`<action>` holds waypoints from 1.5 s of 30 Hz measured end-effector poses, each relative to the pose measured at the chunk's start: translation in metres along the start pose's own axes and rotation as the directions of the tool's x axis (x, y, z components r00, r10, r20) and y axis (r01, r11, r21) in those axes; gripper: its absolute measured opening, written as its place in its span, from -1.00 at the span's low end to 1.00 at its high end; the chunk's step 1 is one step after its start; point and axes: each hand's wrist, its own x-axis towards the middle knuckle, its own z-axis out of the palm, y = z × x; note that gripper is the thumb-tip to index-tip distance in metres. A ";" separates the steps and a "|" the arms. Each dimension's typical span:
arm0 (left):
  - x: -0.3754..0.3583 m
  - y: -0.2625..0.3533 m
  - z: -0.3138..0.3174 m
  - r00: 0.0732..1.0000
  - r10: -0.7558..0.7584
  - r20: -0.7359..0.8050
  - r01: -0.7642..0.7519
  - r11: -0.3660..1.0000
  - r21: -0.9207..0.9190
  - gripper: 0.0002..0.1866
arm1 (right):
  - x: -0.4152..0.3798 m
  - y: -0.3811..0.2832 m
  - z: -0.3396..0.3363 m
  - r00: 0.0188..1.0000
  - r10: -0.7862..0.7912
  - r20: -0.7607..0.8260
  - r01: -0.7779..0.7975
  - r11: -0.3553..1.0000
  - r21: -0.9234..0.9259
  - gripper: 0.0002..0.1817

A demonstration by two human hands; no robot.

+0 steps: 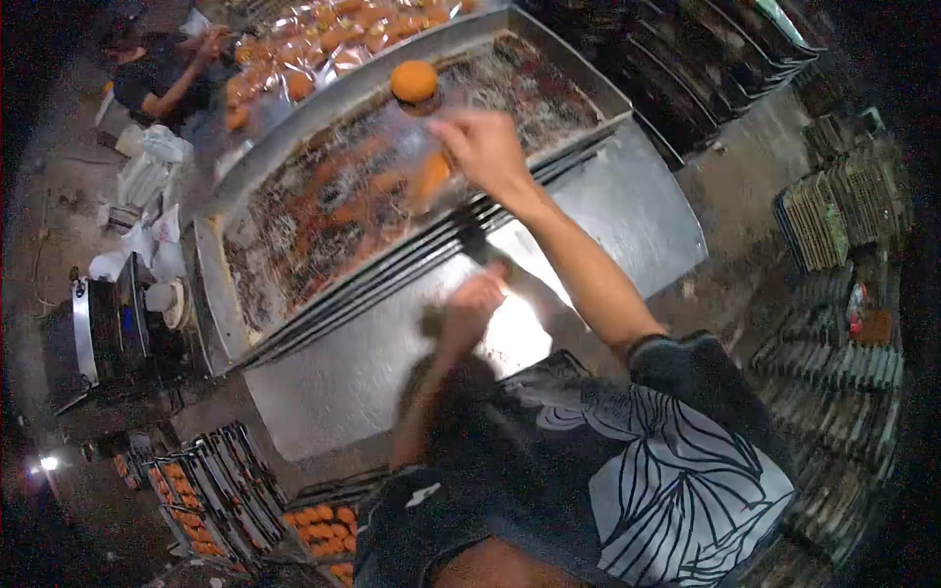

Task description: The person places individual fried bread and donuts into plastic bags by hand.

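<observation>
Two part-curled grips, contents unclear: right hand [480,149] above tray [570,59], left hand [474,297] beside.

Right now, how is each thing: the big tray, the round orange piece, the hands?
Big tray: flat, partly covered
Round orange piece: whole
Bagged pieces: heaped, in clear plastic
Metal sheet: flat, shiny
Right hand: over the tray, grip unclear
Left hand: over the sheet, blurred

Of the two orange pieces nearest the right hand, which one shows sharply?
The round piece, by the metal tray's far rim; the other piece, nearer the body, is blurred.
</observation>
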 end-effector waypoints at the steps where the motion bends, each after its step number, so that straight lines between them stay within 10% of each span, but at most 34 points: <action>1: -0.020 -0.042 0.041 0.997 0.005 0.074 0.013 0.968 -0.252 -0.73 | 0.027 -0.011 -0.002 0.992 -0.044 -0.114 0.049 0.998 0.035 -0.60; 3: -0.033 -0.043 0.066 0.992 0.103 0.076 -0.115 0.979 0.167 -0.63 | 0.066 -0.013 0.023 0.930 -0.301 -0.213 0.293 0.954 -0.072 -0.57; 4: -0.051 -0.066 0.089 0.992 0.070 0.102 -0.077 0.994 0.071 -0.70 | 0.079 -0.007 0.034 0.809 -0.514 -0.285 0.480 0.858 -0.183 -0.53; 7: -0.074 -0.106 0.108 0.987 -0.029 0.156 0.041 0.996 -0.075 -0.74 | -0.025 0.027 0.034 0.878 -0.478 -0.008 0.475 0.868 0.144 -0.59; 9: -0.100 -0.150 0.150 0.984 -0.174 -0.047 0.153 0.944 -0.294 -0.75 | -0.121 0.074 0.023 0.911 -0.003 0.411 -0.089 0.975 0.204 -0.76; 10: -0.093 -0.150 0.155 0.957 -0.255 -0.135 0.182 0.896 -0.405 -0.74 | -0.162 0.095 0.018 0.675 0.336 0.657 -0.537 0.834 0.126 -0.76; 12: -0.065 -0.134 0.144 0.946 -0.312 0.088 0.324 0.911 -0.254 -0.72 | -0.230 0.141 0.020 0.758 0.208 0.618 -0.348 0.931 0.113 -0.82; 14: -0.042 -0.106 0.109 0.725 -0.473 0.502 0.463 0.873 0.154 -0.63 | -0.248 0.142 0.018 0.741 0.237 0.628 -0.359 0.930 0.073 -0.82; 15: -0.045 -0.097 0.100 0.722 -0.479 0.498 0.467 0.870 0.160 -0.63 | -0.247 0.144 0.019 0.713 0.253 0.654 -0.385 0.921 0.064 -0.80; 17: -0.056 -0.088 0.092 0.991 -0.010 0.132 0.036 0.979 -0.198 -0.51 | -0.238 0.149 0.020 0.795 0.138 0.590 -0.238 0.967 0.095 -0.81; 18: -0.032 -0.097 0.083 0.734 -0.459 0.500 0.591 0.795 -0.138 -0.50 | -0.230 0.153 0.026 0.797 0.132 0.590 -0.236 0.966 0.102 -0.81; 21: 0.014 0.004 0.026 0.609 -0.518 0.601 0.719 0.681 -0.141 -0.53 | -0.221 0.178 0.051 0.786 0.340 0.516 -0.397 0.918 0.000 -0.68; 22: 0.016 0.005 0.022 0.343 -0.730 0.591 0.866 0.490 0.103 -0.58 | -0.227 0.183 0.055 0.827 0.278 0.489 -0.354 0.932 0.070 -0.65; 23: 0.001 -0.020 0.037 0.353 -0.731 0.583 0.855 0.506 0.116 -0.58 | -0.232 0.187 0.058 0.871 0.208 0.445 -0.296 0.945 0.139 -0.62; 25: -0.034 -0.092 0.085 0.735 -0.520 0.434 0.676 0.516 -0.526 -0.57 | -0.234 0.145 0.030 0.892 0.344 0.295 -0.337 0.938 -0.075 -0.63; 26: -0.020 -0.039 0.052 0.818 -0.408 0.405 0.574 0.608 -0.548 -0.62 | -0.237 0.137 0.030 0.893 0.403 0.199 -0.388 0.915 -0.109 -0.73; 27: 0.018 -0.007 0.041 0.217 -0.838 0.501 0.902 0.368 0.225 -0.69 | -0.240 0.135 0.034 0.893 0.409 0.185 -0.394 0.912 -0.115 -0.73; 30: 0.007 -0.020 0.048 0.697 -0.588 0.410 0.717 0.570 -0.402 -0.76 | -0.228 0.124 0.033 0.831 0.508 0.225 -0.545 0.826 0.145 -0.80; 33: 0.020 -0.023 0.037 0.972 -0.195 -0.129 0.166 0.964 -0.208 -0.82 | -0.179 0.089 0.006 0.479 0.590 0.649 -0.851 0.495 0.178 -0.71; 35: 0.032 0.013 0.016 0.936 -0.320 -0.150 0.251 0.900 -0.356 -0.85 | -0.157 0.085 0.006 0.676 0.526 0.516 -0.736 0.512 0.443 -0.69; 37: 0.040 0.022 -0.002 0.857 -0.506 -0.093 0.357 0.715 -0.601 -0.90 | -0.145 0.042 -0.002 0.903 0.414 0.113 -0.429 0.858 0.282 -0.74; 38: 0.033 0.018 -0.005 0.877 -0.480 -0.035 0.389 0.750 -0.535 -0.89 | -0.153 0.044 -0.001 0.963 0.247 0.104 -0.244 0.969 -0.043 -0.80; 41: 0.028 0.027 -0.017 0.884 -0.458 -0.091 0.376 0.814 -0.443 -0.88 | -0.167 0.053 0.027 0.958 0.228 0.176 -0.207 0.970 -0.129 -0.78; 42: 0.028 0.029 -0.020 0.867 -0.449 -0.215 0.340 0.850 -0.402 -0.87 | -0.155 0.031 0.022 0.837 0.436 0.332 -0.518 0.827 0.220 -0.67; 43: 0.030 0.032 -0.024 0.868 -0.445 -0.219 0.335 0.852 -0.404 -0.87 | -0.145 0.043 0.024 0.839 0.432 0.330 -0.513 0.830 0.218 -0.67; 44: 0.031 0.039 -0.029 0.922 -0.237 -0.305 0.147 0.946 -0.290 -0.86 | -0.135 0.063 0.025 0.727 0.306 0.614 -0.685 0.258 0.682 -0.64; 45: 0.031 0.048 -0.035 0.932 -0.016 -0.362 -0.046 0.986 -0.162 -0.84 | -0.124 0.075 0.024 0.693 -0.004 0.721 -0.629 -0.493 0.602 -0.60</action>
